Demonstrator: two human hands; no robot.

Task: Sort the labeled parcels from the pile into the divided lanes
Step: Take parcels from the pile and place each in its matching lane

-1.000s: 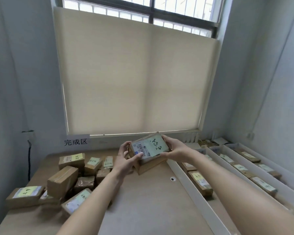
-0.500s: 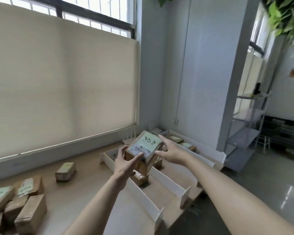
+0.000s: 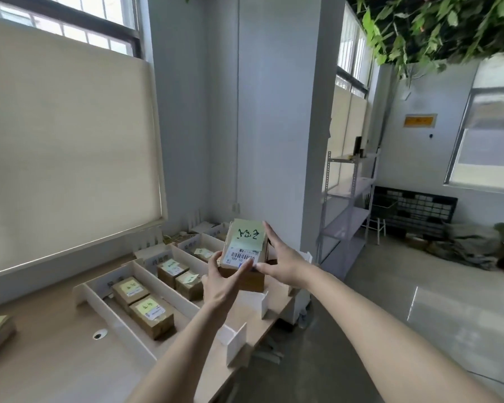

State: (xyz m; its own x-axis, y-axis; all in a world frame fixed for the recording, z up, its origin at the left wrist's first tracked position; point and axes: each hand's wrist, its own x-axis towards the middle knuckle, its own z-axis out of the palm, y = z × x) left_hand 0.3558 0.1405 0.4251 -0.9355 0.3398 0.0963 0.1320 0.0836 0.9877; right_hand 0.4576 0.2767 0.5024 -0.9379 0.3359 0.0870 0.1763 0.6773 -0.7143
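Now the parcel (image 3: 243,254) has travelled from the pile to above the lanes (image 3: 146,274); left hand (image 3: 220,286) grips it, right hand (image 3: 282,261) open alongside. Placement pending.

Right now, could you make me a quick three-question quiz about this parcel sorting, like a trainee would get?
1. True or false: the held parcel already rests inside a lane.
2. Which hand has its grip closed on the parcel? A) left hand B) right hand C) neither
3. Fill in: the nearest lane shows ___ parcels lying in it.

Key
1. False; it is held up above the white dividers.
2. A; the right hand's fingers are spread open beside the box, and contact cannot be told.
3. Two, each with a green note on top.
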